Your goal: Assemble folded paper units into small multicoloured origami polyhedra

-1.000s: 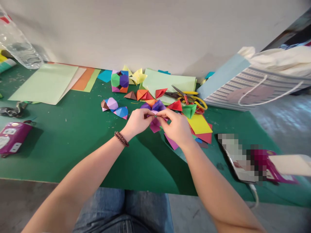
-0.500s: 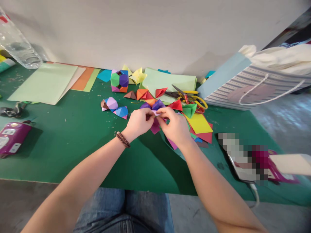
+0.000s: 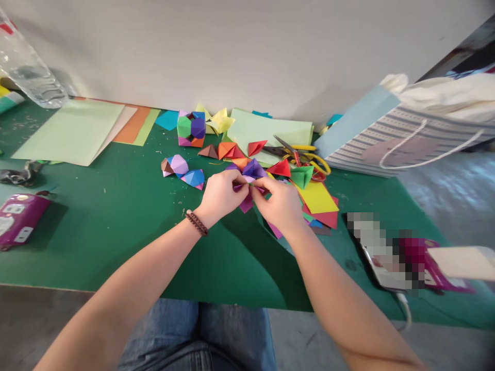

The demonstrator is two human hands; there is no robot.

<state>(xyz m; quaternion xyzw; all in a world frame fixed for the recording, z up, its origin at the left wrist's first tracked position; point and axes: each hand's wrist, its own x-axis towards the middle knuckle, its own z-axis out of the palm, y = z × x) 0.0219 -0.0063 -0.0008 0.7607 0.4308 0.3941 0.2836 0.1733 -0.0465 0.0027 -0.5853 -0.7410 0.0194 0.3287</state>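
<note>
My left hand and my right hand meet over the table, fingertips pinched on a purple folded paper piece. The fingers cover much of it. Just beyond them lie more purple folded papers and an orange one; whether these join the held piece I cannot tell. Red folded paper and green folded paper are close to my right hand. Left of my left hand rest a blue folded unit and a lilac and brown one. Behind stands a multicoloured paper cube.
Scissors with pliers-like yellow handles lie at the back. Paper sheets spread at the left, yellow sheets at the right. A phone, a striped paper bag, a water bottle and a magenta power strip surround the green table.
My right hand's fingers have curled in and lowered, its index fingertip now nearer the thumb at the paper. My left hand has shifted very slightly right.
</note>
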